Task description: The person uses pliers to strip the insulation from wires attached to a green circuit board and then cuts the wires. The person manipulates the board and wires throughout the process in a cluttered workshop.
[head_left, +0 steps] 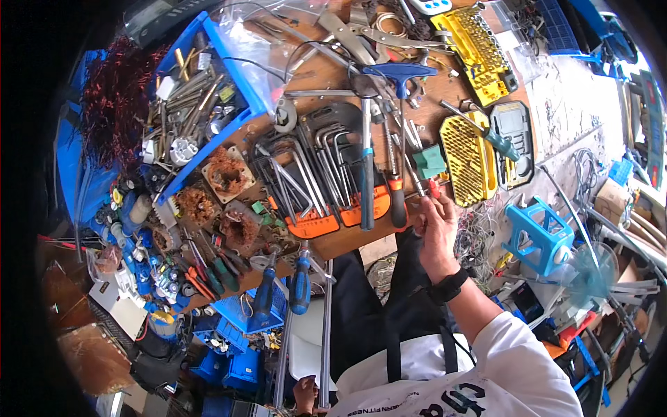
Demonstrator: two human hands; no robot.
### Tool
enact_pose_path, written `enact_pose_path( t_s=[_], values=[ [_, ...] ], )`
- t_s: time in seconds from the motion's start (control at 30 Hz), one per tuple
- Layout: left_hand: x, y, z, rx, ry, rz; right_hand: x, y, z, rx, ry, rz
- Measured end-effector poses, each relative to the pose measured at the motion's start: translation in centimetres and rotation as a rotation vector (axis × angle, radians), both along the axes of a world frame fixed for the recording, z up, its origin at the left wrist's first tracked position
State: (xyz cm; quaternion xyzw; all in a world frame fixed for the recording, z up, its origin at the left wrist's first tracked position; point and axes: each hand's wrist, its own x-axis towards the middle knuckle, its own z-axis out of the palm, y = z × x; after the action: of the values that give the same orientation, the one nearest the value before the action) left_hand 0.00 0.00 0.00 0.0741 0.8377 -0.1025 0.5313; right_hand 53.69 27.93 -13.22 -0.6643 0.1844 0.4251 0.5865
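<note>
My right hand (438, 233) reaches over the front edge of the wooden workbench, fingers pinched together on a small red piece (434, 188) whose kind I cannot make out. Just left of those fingers lies a screwdriver with a dark and orange handle (397, 203). A hammer with a blue-grey handle (367, 167) rests across two orange-ended hex key sets (313, 224). Beyond my fingertips is a green block (429, 161), beside an open yellow bit case (467, 163). My left hand (304, 396) hangs low by a metal tube, its fingers too small and dark to read.
A blue bin (260, 97) of metal parts stands at the left. Two blue-handled screwdrivers (300, 285) hang at the bench's front edge. Pliers (222, 274) hang farther left. A yellow socket set (479, 59) lies at the back right; a light-blue stool (538, 236) stands right.
</note>
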Motion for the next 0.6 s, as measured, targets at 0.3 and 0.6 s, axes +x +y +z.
enact_pose_path(
  t_s=[0.3,0.6],
  values=[
    [2.2,0.9,0.9,-0.015,-0.001,-0.038,0.3,2.9,1.3,0.009,-0.232,0.247],
    [-2.0,-3.5,-0.6,0.045,-0.014,-0.066,1.1,2.3,0.1,-0.302,-0.786,0.875]
  ],
)
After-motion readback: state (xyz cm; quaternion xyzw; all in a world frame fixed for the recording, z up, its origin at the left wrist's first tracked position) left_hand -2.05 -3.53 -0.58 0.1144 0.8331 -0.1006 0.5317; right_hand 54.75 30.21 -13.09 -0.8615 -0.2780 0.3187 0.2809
